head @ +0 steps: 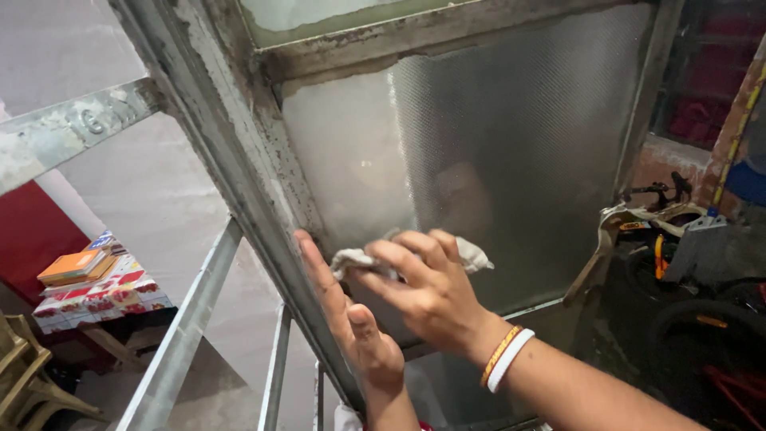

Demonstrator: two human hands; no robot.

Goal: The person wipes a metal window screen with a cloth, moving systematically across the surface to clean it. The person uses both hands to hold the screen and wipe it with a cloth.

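Two hands work at one frosted glass pane [511, 152] in a worn metal frame [239, 160], with one white cloth [472, 257] between them and the glass. I see my right hand [427, 291], two bangles [504, 359] at its wrist, curled down onto the cloth and pressing it against the pane. My left hand [351, 319] lies open and flat just beside it, seemingly touching the frame edge.

**Worn metal, patterned glass, soft rag**

I see a frosted glass pane [511, 152], finely textured, with a dull sheen. Its metal frame [239, 152] looks rough, pitted and flaking. My right hand [427, 291] presses a crumpled, matt white cloth [359, 259] against the glass. The metal rails [187, 327] look smoother, galvanised grey.
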